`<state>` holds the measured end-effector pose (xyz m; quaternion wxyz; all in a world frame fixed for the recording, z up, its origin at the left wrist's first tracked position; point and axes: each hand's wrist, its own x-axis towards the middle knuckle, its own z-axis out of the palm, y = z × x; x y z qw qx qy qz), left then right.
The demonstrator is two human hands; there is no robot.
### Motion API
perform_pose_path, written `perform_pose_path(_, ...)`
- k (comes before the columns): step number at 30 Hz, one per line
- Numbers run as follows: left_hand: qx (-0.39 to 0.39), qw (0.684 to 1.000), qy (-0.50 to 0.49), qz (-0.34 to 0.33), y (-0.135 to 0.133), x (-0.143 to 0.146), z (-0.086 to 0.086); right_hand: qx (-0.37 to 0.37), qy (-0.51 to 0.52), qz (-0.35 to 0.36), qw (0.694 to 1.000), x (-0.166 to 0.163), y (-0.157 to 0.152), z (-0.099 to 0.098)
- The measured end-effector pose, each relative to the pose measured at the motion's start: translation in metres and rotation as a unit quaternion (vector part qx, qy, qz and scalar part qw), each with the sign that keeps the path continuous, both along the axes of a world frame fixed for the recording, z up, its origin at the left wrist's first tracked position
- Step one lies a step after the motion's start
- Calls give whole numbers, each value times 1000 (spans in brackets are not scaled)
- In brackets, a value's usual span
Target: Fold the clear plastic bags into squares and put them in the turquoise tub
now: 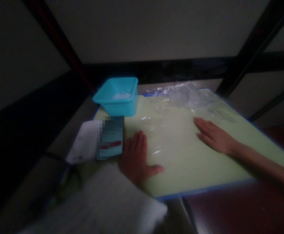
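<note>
A pale green mat with a blue border lies on the table, covered by a clear plastic film that bunches up at the far edge. My left hand rests flat on the mat's left part, fingers together and stretched out, thumb spread. My right hand lies flat on the mat's right part, fingers extended. Neither hand holds anything. My left arm wears a white sleeve.
A turquoise plastic tub with something white inside stands at the mat's far left corner. A phone lies on a white cloth left of my left hand. Dark frame bars rise behind and to the right.
</note>
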<state>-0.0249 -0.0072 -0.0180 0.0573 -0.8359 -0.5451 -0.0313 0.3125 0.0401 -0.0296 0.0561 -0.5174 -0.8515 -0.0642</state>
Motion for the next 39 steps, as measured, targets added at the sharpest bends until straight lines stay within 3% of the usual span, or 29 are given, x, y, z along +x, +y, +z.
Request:
perform_pose_path(7, 4, 999, -10, -51, 4, -13, 1, -8, 19, -3, 1000, -1, -8, 5)
perform_pose_path(12, 39, 995, -34, -91, 5, -16, 19, -11, 45, 2, 999, -5, -9, 22)
perform_pose_path(17, 61, 994, -59, -73, 4, 7, 34, -7, 59, 28, 998, -30, 4, 41)
perform_pose_path(22, 21, 996, -66, -63, 11, 34, 17, -21, 99, 73, 992, -86, 12, 45)
perform_pose_path(28, -3, 995, -87, -56, 16, 35, -2, -50, 101, 164, 980, -137, 9, 17)
perform_pose_path(32, -9, 995, -85, -46, 14, 34, 0, -46, 84, 153, 984, -130, 9, 5)
perform_pose_path(39, -27, 996, -82, -36, 13, 35, 3, -11, 41, 96, 994, -75, 18, 2)
